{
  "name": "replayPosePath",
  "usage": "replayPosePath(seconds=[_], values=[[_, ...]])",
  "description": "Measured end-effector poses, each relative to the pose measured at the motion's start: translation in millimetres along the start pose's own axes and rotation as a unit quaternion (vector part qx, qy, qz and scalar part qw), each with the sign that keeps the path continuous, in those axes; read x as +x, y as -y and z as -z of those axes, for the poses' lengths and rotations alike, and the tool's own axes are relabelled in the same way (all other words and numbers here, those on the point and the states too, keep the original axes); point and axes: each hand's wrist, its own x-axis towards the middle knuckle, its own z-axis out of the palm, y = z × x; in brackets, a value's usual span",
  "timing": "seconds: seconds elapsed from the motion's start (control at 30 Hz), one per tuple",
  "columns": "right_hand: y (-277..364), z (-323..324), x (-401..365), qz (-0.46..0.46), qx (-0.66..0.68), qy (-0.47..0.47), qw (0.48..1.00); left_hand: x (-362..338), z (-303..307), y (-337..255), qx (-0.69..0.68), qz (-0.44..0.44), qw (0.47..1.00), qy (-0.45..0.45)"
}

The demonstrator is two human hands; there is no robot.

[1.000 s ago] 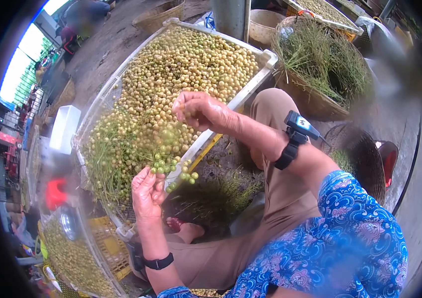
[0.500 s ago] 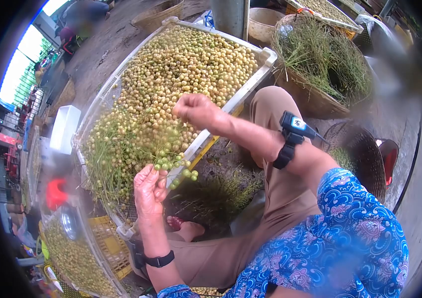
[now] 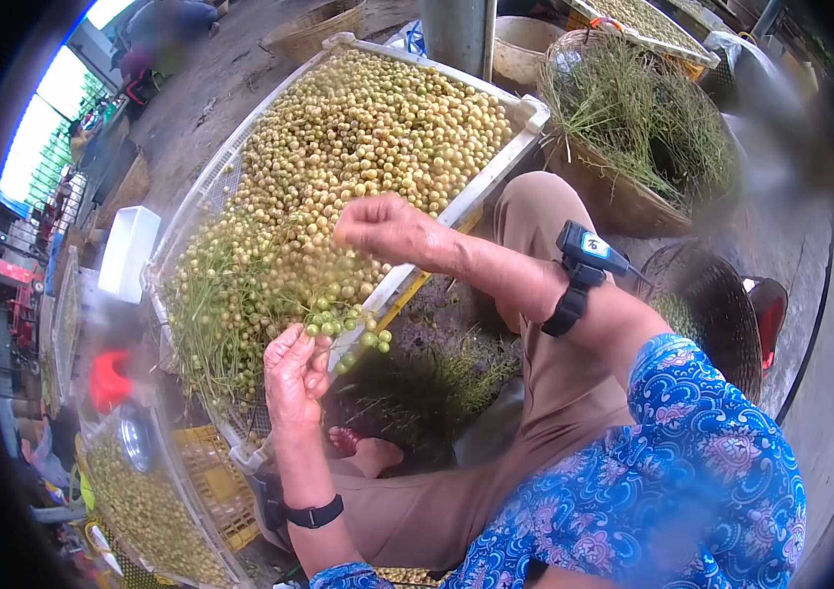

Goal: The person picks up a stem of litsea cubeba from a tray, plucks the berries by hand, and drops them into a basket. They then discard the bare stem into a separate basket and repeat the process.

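Step in hand, by judgement: plucking. Your left hand (image 3: 294,378) pinches green fruit cluster (image 3: 327,322) by stems, beside tray (image 3: 533,118) rim. Your right hand (image 3: 392,229) sits above piled fruit (image 3: 368,128), fingers curled; fingertip gap or contents: cannot tell. Next move likely calls for steady left pinch, right fingertips to cluster. Surroundings: grimy floor (image 3: 216,88), metal post (image 3: 457,39), stem-filled basket (image 3: 603,187).

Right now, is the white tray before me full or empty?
Mostly full: round fruit covers most of the tray; mesh shows at left.
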Motion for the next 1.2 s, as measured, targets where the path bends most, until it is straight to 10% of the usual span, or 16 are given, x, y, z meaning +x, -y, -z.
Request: replayPosePath(seconds=[0.07,0.23,0.53,0.67,0.87,1.2], values=[[8,7,1,-0.058,0.052,-0.099,0.992,-1,1,1,-0.002,-0.002,1.0,-0.003],[17,10,-9,-0.11,0.246,0.013,0.963,-1,4,-1,-0.015,-0.012,1.0,-0.01],[-6,-16,-10,-0.033,0.028,0.005,0.999,0,-4,2,0.006,-0.006,1.0,-0.005],[-3,-3,-6,-0.159,0.216,0.11,0.957,3,1,1,0.006,-0.011,1.0,0.015],[3,19,-3,-0.102,0.491,0.134,0.855,2,7,-3,-0.043,-0.02,0.999,0.017],[-4,-23,-24,-0.161,0.205,0.148,0.954,2,11,-2,-0.13,-0.045,0.99,-0.034]])
